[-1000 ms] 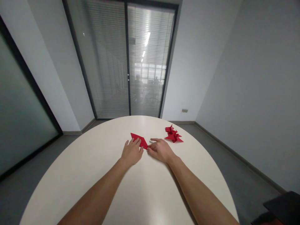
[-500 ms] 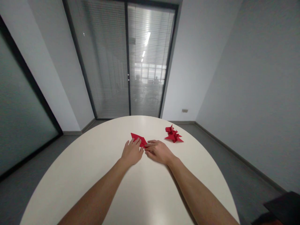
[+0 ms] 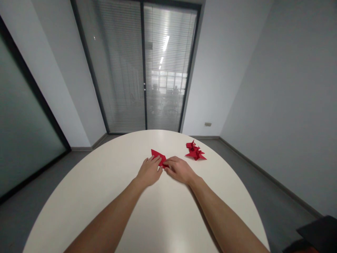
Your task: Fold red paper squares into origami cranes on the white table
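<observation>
A folded red paper (image 3: 158, 155) lies on the round white table (image 3: 105, 189), its pointed end aimed away to the upper left. My left hand (image 3: 149, 171) rests on its near edge with the fingers laid flat on the sheet. My right hand (image 3: 178, 169) meets it from the right, fingers curled and pinching the paper's near right corner. Most of the sheet's near half is hidden under both hands.
Two or three finished red origami figures (image 3: 195, 151) sit together on the table to the right of my hands. A dark object (image 3: 318, 228) shows at the lower right, off the table. Glass doors with blinds (image 3: 142, 70) stand beyond the table's far edge.
The red paper has turned and shifted slightly right; its far tip now points more upward. My right hand has closed in on the paper's corner, fingers curling from stretched to pinched.
</observation>
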`<state>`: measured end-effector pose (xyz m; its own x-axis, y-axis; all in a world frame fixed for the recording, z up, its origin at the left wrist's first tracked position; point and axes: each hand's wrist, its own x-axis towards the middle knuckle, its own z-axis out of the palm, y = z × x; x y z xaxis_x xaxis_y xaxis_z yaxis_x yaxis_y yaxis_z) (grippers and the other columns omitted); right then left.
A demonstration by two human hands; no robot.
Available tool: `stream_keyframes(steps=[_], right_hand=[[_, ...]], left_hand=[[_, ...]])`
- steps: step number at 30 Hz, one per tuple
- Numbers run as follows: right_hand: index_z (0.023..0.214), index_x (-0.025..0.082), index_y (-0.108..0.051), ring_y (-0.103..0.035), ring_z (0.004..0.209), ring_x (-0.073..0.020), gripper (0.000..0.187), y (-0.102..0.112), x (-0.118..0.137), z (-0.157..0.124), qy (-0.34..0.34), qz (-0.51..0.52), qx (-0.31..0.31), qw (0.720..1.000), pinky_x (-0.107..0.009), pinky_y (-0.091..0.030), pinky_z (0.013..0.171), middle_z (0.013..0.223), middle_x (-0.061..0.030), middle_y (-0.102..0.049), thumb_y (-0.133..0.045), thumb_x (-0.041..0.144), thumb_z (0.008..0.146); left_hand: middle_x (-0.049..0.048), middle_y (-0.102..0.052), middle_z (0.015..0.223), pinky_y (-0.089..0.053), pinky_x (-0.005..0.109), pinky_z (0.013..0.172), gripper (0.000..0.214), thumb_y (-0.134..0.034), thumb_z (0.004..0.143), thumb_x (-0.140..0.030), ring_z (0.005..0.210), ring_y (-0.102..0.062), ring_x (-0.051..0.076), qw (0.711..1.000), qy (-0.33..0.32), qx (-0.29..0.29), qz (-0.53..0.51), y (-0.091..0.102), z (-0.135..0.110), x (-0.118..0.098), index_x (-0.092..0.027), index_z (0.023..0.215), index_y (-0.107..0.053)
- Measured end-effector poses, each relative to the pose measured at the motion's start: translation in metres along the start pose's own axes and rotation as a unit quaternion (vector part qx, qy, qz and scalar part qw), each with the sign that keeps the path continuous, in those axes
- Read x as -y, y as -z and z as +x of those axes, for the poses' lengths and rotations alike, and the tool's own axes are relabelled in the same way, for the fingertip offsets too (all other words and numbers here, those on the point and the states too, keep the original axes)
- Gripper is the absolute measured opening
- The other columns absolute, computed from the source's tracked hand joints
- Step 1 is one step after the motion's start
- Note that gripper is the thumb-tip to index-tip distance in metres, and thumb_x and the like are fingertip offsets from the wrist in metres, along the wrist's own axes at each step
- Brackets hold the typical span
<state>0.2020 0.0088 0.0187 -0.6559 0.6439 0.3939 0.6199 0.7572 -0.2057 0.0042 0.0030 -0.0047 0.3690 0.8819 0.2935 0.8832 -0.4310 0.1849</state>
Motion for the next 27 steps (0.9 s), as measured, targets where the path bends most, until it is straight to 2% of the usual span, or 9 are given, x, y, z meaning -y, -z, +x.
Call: stream_keyframes(steps=[4,12,19,23,27], right_hand=[[0.125,0.019,-0.068,-0.062,0.117,-0.0248,0.033,-0.006,-0.003,-0.002,-0.010,0.020,0.004,1.000,-0.039,-0.047,0.104,0.125,-0.0098,-0.071,-0.050,0.029,0.099],[0.135,0.019,-0.061,-0.060,0.123,-0.0243,0.041,-0.005,-0.002,-0.001,-0.019,0.048,-0.008,0.999,-0.039,-0.047,0.107,0.134,-0.0102,-0.066,-0.052,0.021,0.095],[0.135,0.021,-0.059,-0.060,0.124,-0.0238,0.046,-0.007,-0.004,-0.002,-0.023,0.072,-0.028,0.997,-0.041,-0.047,0.108,0.138,-0.0097,-0.063,-0.053,0.014,0.091],[0.138,0.022,-0.057,-0.058,0.127,-0.0217,0.055,-0.008,-0.008,-0.003,-0.031,0.083,-0.027,0.996,-0.039,-0.045,0.111,0.140,-0.0077,-0.061,-0.048,0.005,0.087],[0.140,0.020,-0.056,-0.052,0.135,-0.0227,0.057,-0.011,-0.012,-0.005,-0.043,0.066,-0.016,0.997,-0.040,-0.040,0.117,0.148,-0.0097,-0.055,-0.049,0.005,0.086]], left_hand=[[0.0129,-0.059,0.143,-0.038,0.046,0.113,0.041,-0.045,0.098,-0.027,0.132,-0.053,0.028,1.000,-0.022,-0.013,-0.013,0.003,0.000,0.000,-0.016,0.136,-0.058],[0.0119,-0.068,0.115,-0.048,0.041,0.097,0.036,-0.045,0.097,-0.021,0.106,-0.063,0.026,0.997,-0.058,-0.044,-0.040,0.002,0.001,0.002,-0.016,0.130,-0.059],[0.0099,-0.069,0.109,-0.050,0.037,0.092,0.024,-0.047,0.095,-0.016,0.102,-0.064,0.024,0.992,-0.053,-0.060,-0.102,0.004,0.001,0.000,-0.018,0.114,-0.061],[0.0097,-0.069,0.105,-0.050,0.036,0.086,0.019,-0.045,0.097,-0.018,0.096,-0.065,0.023,0.993,-0.032,-0.057,-0.100,0.005,0.002,-0.001,-0.018,0.108,-0.061],[0.0090,-0.069,0.104,-0.048,0.034,0.084,0.016,-0.046,0.099,-0.022,0.093,-0.065,0.023,0.995,-0.022,-0.053,-0.088,0.005,0.002,-0.003,-0.019,0.105,-0.060]])
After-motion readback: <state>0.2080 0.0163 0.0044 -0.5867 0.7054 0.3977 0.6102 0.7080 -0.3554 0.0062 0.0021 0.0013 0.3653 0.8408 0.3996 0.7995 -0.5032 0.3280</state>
